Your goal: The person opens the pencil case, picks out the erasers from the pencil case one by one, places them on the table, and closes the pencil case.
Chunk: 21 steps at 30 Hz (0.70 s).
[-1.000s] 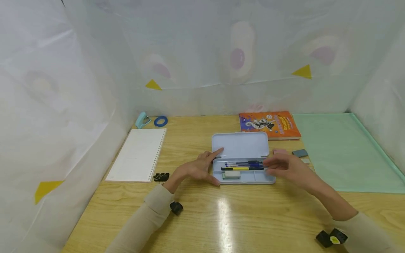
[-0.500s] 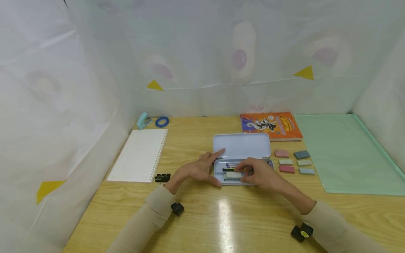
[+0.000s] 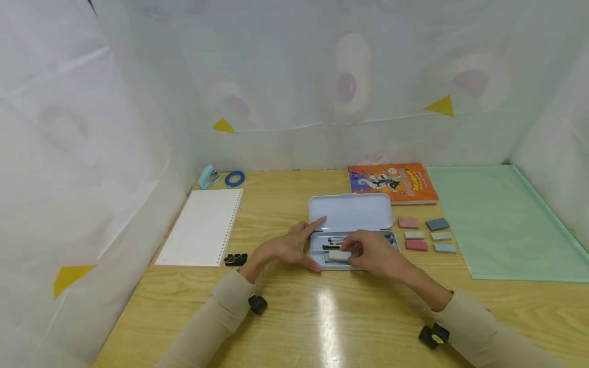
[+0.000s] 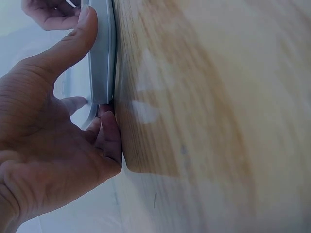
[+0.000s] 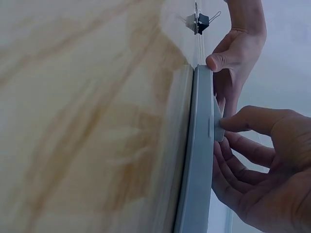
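A pale blue pencil case [image 3: 315,260] lies on the wooden table with its lid raised behind it. My left hand [image 3: 289,247] rests along its left end, thumb straight on the front corner, index finger stretched to the lid. In the left wrist view its other fingers [image 4: 111,133] touch the end of the case. Inside the case, my right hand [image 3: 375,251] pinches a white eraser [image 3: 339,256] between thumb and fingers. The right wrist view shows the eraser [image 5: 218,124] tilted above the case's rim. Behind it lie a yellow-and-black pen [image 3: 331,247] and several blue pens, partly hidden by this hand.
Several coloured erasers [image 3: 416,245] lie right of the case, beside a green mat [image 3: 515,225]. An orange book [image 3: 414,184] sits behind. Leftward are a notepad [image 3: 200,227], a black binder clip [image 3: 236,259], a light blue stapler [image 3: 209,177] and a blue tape ring [image 3: 235,178].
My right hand has moved left from the case's right end to the eraser, baring the loose erasers beside the case. The eraser now sits slightly tilted. My left hand has stayed put.
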{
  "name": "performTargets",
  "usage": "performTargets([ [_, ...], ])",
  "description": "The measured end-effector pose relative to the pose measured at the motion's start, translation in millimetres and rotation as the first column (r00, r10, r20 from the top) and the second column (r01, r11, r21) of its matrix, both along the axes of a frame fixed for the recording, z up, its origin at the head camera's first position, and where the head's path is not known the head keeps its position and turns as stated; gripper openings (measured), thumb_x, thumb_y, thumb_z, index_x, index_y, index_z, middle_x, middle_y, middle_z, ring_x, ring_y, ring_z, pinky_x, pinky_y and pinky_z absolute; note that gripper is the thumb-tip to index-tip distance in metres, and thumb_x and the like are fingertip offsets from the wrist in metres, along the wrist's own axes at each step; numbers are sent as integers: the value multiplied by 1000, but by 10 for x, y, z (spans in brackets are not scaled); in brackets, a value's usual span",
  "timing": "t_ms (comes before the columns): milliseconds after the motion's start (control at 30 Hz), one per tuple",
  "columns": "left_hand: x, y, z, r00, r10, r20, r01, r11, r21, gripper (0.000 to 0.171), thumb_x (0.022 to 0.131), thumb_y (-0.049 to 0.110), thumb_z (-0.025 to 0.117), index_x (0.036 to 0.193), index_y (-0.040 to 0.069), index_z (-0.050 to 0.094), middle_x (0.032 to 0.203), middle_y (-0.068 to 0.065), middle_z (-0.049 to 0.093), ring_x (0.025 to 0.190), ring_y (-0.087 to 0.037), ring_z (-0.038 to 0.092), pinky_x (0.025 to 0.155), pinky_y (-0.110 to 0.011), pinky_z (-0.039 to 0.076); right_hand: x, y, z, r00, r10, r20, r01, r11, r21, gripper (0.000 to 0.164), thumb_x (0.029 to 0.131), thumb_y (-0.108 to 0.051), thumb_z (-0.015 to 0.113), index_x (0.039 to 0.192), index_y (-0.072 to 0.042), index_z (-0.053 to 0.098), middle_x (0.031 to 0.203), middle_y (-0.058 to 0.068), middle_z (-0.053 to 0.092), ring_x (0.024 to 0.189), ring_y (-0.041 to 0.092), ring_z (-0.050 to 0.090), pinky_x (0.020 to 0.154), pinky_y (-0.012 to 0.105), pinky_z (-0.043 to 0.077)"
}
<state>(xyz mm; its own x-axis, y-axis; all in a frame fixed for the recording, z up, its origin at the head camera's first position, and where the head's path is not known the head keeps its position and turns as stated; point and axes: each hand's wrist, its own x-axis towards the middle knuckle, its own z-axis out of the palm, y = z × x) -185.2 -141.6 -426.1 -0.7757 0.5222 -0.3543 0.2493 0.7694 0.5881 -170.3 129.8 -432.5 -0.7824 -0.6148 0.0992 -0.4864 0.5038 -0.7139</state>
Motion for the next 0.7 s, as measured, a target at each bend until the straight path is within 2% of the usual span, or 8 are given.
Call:
performTargets([
  [200,-3,-6,5,1000,-5,3,5,1000,1,122,82,46,88,168,39,0,156,-13,31,138,-27,32,117,-50,32,-12,166,-5,998,-18,52,22,996,-81,20,84,1,77,101,-9,75,97,1,71,85,12,66,73,27,56],
  [267,-4,-6,3,1000,-6,5,6,1000,0,122,83,45,88,168,39,0,157,-13,30,139,-27,31,117,-50,32,-10,248,-7,995,-28,94,39,992,-122,20,86,2,75,102,-9,75,101,3,70,88,14,67,74,27,57],
  [367,-5,-5,3,1000,-7,4,7,1000,-2,122,83,44,88,168,39,1,158,-13,29,141,-28,30,118,-51,31,6,388,7,986,-65,156,92,980,-178,18,90,3,73,104,-9,75,106,7,69,93,16,69,77,27,58],
  [533,-8,-6,6,1000,-7,3,7,1000,-7,122,83,44,88,168,38,1,160,-14,27,143,-29,29,119,-52,30,37,631,42,974,-149,169,185,956,-227,12,94,-1,74,104,-9,76,111,11,66,95,14,70,79,26,59],
  [700,-10,-9,5,1000,-7,3,7,1000,-10,124,82,45,89,168,38,0,161,-14,27,143,-29,29,119,-51,30,94,917,61,955,-203,214,253,937,-241,17,98,-10,74,113,-4,73,138,21,57,102,7,69,83,25,58],
])
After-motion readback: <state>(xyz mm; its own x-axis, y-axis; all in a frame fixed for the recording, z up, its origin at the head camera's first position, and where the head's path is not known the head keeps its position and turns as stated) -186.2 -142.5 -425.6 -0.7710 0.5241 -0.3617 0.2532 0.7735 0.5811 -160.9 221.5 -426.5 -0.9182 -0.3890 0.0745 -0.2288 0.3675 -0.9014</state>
